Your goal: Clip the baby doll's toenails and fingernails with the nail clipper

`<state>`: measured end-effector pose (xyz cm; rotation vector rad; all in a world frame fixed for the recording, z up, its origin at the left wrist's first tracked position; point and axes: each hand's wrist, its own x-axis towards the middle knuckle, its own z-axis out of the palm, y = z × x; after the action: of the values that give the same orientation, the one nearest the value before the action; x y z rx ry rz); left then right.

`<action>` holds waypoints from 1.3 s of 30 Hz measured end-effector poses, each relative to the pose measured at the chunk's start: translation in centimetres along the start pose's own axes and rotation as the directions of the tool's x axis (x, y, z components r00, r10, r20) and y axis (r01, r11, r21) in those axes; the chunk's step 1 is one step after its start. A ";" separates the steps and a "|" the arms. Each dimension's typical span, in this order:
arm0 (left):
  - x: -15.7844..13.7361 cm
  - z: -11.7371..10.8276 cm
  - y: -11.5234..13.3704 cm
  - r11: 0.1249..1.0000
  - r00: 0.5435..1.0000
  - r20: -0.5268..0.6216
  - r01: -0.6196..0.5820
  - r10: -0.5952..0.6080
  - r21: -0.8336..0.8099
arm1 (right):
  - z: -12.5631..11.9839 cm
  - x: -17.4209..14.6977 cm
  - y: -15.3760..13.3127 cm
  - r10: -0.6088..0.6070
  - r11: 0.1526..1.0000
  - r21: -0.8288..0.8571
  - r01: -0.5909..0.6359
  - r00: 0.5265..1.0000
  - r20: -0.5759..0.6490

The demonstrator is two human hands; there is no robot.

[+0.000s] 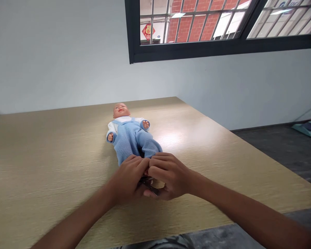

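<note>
A baby doll (129, 133) in light-blue fleece overalls and a white top lies on its back, head away from me and feet toward me. My left hand (128, 178) is closed around the end of the doll's leg, and most of the feet are hidden behind my fingers. Close against it, my right hand (169, 176) has its fingers curled and its thumb underneath. Between the right thumb and fingers shows a small dark metal tool (153, 189), much like nail clippers in shape and partly covered. Both hands meet at the doll's feet.
The doll lies on a light wood-grain table (54, 148), whose right edge runs diagonally beside my right arm. Behind it stands a pale wall (62, 52) with a dark-framed barred window (197, 50). Grey floor (269, 145) and a teal item (308, 128) are at right.
</note>
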<state>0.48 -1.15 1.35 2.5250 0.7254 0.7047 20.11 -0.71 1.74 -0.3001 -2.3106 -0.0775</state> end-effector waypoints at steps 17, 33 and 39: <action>0.0 0.1 -0.2 1.000 1.000 -0.002 -0.013 0.013 0.018 | 0.0 -0.1 0.1 0.004 1.000 0.001 -0.004 1.000 0.005; 0.1 -0.1 0.2 0.999 1.000 0.003 -0.014 0.014 0.033 | 0.1 -0.3 0.2 0.001 1.000 0.011 -0.001 1.000 0.010; 0.1 0.0 -0.1 0.999 1.000 -0.002 -0.031 0.031 0.020 | 0.1 -0.1 0.1 -0.006 1.000 -0.001 0.006 1.000 0.004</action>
<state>0.53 -1.02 1.34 2.5588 0.6990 0.7148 20.14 -0.65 1.61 -0.2935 -2.3152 -0.0810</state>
